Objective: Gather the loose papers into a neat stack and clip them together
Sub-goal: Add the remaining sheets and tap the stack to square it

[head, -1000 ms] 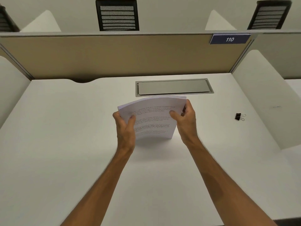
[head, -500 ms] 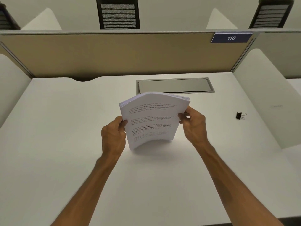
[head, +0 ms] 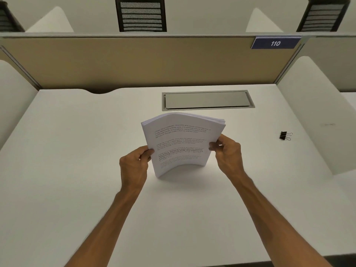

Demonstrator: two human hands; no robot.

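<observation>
A stack of printed white papers (head: 182, 143) stands upright on its bottom edge on the white desk (head: 77, 151), bowed so its middle curves away from me. My left hand (head: 134, 164) pinches the stack's left edge and my right hand (head: 227, 153) pinches its right edge. A black binder clip (head: 284, 135) with silver handles lies on the desk well to the right of the papers, touched by neither hand.
A grey metal cable flap (head: 208, 100) is set into the desk behind the papers. A tan partition (head: 134, 62) with a blue "110" label (head: 275, 43) closes the back. White side panels (head: 317, 112) flank the desk. Black chairs stand beyond.
The stack has gone from tilted and held in the air to standing upright on the desk. Both hands have slid down and outward to its side edges.
</observation>
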